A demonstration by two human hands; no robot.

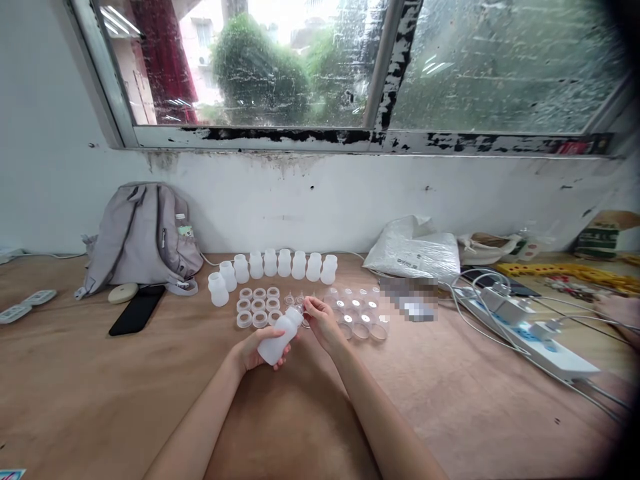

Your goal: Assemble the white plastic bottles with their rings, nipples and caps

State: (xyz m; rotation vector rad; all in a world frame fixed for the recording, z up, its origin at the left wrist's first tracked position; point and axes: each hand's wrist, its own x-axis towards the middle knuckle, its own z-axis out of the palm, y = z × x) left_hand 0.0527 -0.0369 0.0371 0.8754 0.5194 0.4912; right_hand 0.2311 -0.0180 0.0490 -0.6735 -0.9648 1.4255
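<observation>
My left hand [260, 348] is wrapped round a frosted white baby bottle [278, 341], tilted with its neck up and to the right. At the bottle's mouth, my right hand [323, 321] pinches a small clear nipple [301, 304], partly hidden by the fingers. Just beyond my hands lie white screw rings [259, 305] in rows, and some more clear nipples [290, 298] beside them. Right of these stand several clear domed caps [361, 313]. Behind everything, several more bottles [271, 263] stand upright in a curved row.
A grey backpack [145, 233] leans on the wall at left, with a black phone [137, 311] and a round beige case [123, 293] before it. To the right are a silver plastic bag [417, 247] and a white power strip [555, 353] with cables. Another person's hand [617, 310] shows at far right.
</observation>
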